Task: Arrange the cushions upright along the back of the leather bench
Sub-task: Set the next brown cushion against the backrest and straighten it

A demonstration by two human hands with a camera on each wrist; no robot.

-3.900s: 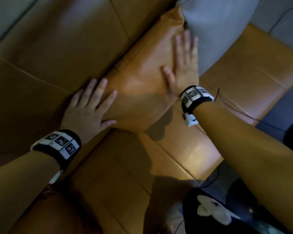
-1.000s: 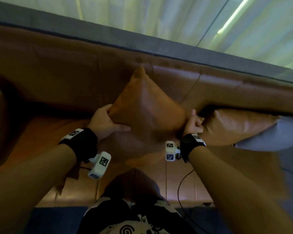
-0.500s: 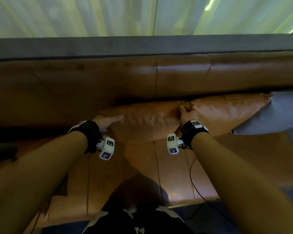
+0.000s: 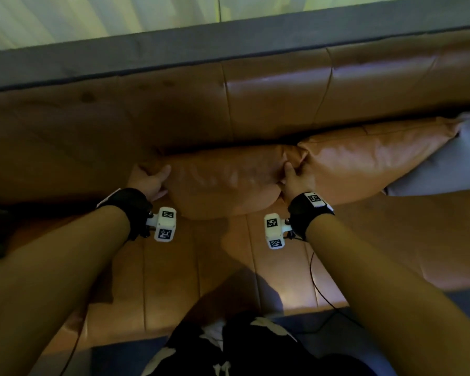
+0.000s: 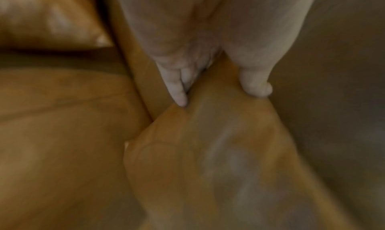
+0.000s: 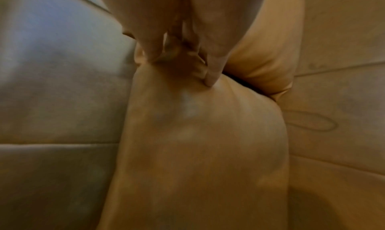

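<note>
Tan leather cushion (image 4: 223,183), lying between both hands against the backrest (image 4: 277,104) of the leather bench (image 4: 228,280), near the middle of its back edge. Long axis runs left to right along the backrest; lower edge rests on the seat, upper edge leans to the back. Left hand (image 4: 148,179) holds the cushion's left end, right hand (image 4: 296,177) its right end; the cushion lies straight ahead of both wrists, neither hand plainly nearer.

Grip, left: thumb and fingers (image 5: 177,85) closed over the end corner of the cushion, leather pinched between them. Grip, right: fingertips (image 6: 212,75) bunching the corner seam, leather gathered into folds.

Neighbours: second tan cushion (image 4: 369,158) just beside the right hand, touching the held cushion at that corner, leaning lower towards the right; grey cushion (image 4: 445,164) beyond it towards the bench's right end, overlapped by the tan one.

Judgement: the held cushion appears nearly seated upright; settling it square probably turns on keeping its long axis parallel to the back edge.

View differences: head view gives the row and both hands together, but hides the fingers. Left wrist view shows the pinch, and a further tan cushion corner (image 5: 62,19) at upper left. Right wrist view shows the bunched seam and the second cushion's corner pressed alongside
</note>
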